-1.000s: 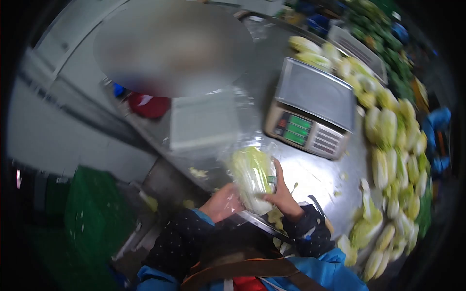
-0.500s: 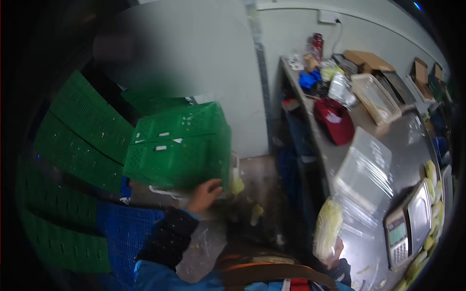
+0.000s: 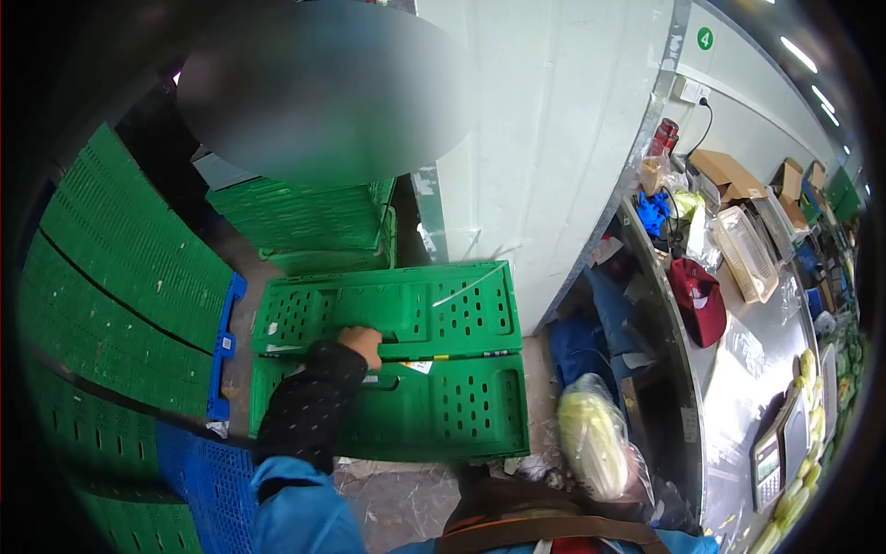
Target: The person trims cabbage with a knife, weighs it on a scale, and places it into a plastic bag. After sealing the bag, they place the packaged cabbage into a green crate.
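Note:
My left hand, its fingers curled, grips the hand slot in the middle of a green plastic crate. The crate's perforated face shows two panels with a seam between them. At the lower right, my right hand is wrapped round a napa cabbage in a clear plastic bag. The bag and the cabbage hide most of that hand. The cabbage is held up beside the metal table.
Stacked green crates and a blue crate line the left. More green crates stand ahead, beside a white wall panel. On the table are a red cap, a scale, a beige basket and several cabbages.
My left hand has moved from the green crate's near edge onto its hand slot. The view has shifted, so the crate looks larger and nearer. My right hand still holds the bagged cabbage.

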`<state>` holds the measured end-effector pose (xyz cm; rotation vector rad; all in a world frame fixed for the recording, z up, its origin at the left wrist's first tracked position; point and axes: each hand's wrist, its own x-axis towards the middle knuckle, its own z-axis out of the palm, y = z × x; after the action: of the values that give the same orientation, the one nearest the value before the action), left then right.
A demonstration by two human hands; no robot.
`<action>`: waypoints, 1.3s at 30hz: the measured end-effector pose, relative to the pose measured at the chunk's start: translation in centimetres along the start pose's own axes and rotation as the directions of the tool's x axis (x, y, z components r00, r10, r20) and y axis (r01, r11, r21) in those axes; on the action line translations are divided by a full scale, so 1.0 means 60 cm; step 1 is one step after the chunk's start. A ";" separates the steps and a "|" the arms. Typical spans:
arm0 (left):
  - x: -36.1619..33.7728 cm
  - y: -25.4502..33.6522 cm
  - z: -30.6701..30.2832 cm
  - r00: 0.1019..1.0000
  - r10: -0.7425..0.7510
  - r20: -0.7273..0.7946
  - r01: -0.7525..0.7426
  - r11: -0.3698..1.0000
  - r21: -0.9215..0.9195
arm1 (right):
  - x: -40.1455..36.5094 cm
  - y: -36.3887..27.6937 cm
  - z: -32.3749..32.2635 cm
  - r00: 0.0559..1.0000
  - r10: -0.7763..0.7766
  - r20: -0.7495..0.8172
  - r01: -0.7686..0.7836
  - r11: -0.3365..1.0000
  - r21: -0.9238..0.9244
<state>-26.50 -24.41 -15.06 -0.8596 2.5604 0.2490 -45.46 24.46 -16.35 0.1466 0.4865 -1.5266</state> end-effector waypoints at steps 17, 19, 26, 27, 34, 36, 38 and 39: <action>-0.075 -0.031 0.050 0.932 0.031 -0.362 -0.186 0.896 -0.404 | 0.580 -0.048 0.314 0.978 0.096 0.183 -0.037 0.951 -0.306; -0.103 -0.020 0.090 0.827 0.222 -0.517 -0.387 0.892 -0.236 | 0.586 -0.024 0.308 0.994 0.104 0.042 -0.076 0.901 -0.428; -0.332 0.029 -0.107 0.895 0.331 -0.298 -0.387 0.910 -0.150 | 0.635 0.073 0.285 0.964 -0.210 -0.165 -0.032 0.521 -0.853; -0.353 0.025 -0.109 0.867 0.498 -0.006 -0.483 0.839 -0.249 | 0.635 0.062 0.295 0.938 -0.164 -0.306 -0.240 0.331 -0.913; -0.198 -0.089 -0.050 0.894 0.360 0.265 -0.266 0.905 -0.331 | 0.575 0.071 0.288 0.999 0.019 0.028 0.021 0.303 -0.953; -0.194 -0.114 -0.002 0.801 0.587 -0.115 -0.515 0.775 0.366 | 0.523 0.091 0.230 0.976 -0.195 0.092 0.073 -0.104 -0.992; -0.185 -0.122 0.023 0.866 0.498 0.041 -0.496 0.848 0.190 | 0.498 0.082 0.221 0.688 0.230 0.688 0.660 -0.592 -0.462; -0.175 -0.122 0.037 0.860 0.507 0.050 -0.507 0.841 0.188 | 0.498 0.094 0.213 0.696 0.220 0.684 0.652 -0.593 -0.473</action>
<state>-13.73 -23.96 -12.57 -0.0913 2.7132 0.1444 -38.12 -7.64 -17.75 -2.2773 1.4131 -0.8213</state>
